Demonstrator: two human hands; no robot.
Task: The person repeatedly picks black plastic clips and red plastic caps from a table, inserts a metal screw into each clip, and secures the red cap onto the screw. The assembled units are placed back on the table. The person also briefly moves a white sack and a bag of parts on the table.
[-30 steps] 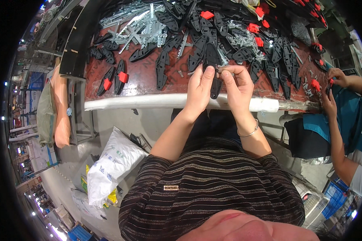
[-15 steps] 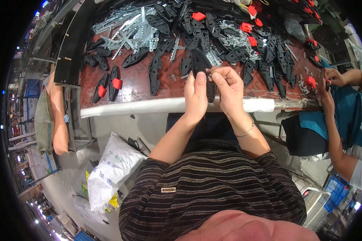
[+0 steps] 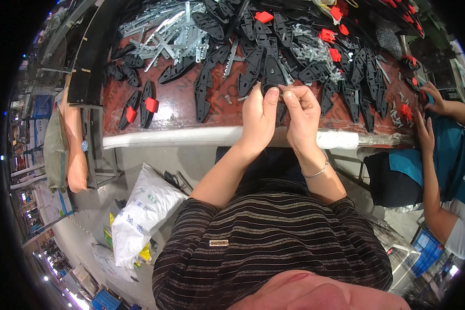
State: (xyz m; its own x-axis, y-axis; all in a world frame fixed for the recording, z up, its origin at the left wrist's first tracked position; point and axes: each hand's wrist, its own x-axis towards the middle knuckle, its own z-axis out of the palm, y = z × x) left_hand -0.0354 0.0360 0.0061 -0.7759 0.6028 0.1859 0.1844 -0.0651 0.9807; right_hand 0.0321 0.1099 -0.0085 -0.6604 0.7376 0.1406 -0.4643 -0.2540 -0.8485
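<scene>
My left hand (image 3: 258, 118) is closed on a long black plastic shell (image 3: 275, 70), its thumb lying along the near part. The shell points away from me over the table's front edge, and its lower end shows between my palms. Close beside it, my right hand (image 3: 300, 114) has thumb and forefinger pinched together at the shell's middle. Whatever is in that pinch is too small and too covered to make out. Just beyond my fingers lie more black shells (image 3: 250, 70) and a few small coil springs (image 3: 243, 98).
The red-brown table (image 3: 175, 114) has a white-wrapped front edge (image 3: 191, 138). On it lie toothed metal strips (image 3: 183, 39), a spring pile (image 3: 312, 51) and red clips (image 3: 151, 105). A white sack (image 3: 142, 217) stands on the floor. At right, a co-worker's hands (image 3: 426, 137) are near.
My hands have shifted slightly right, and the fingertips are closer together over the shell. The co-worker's hands have moved apart, and one now has its fingers spread.
</scene>
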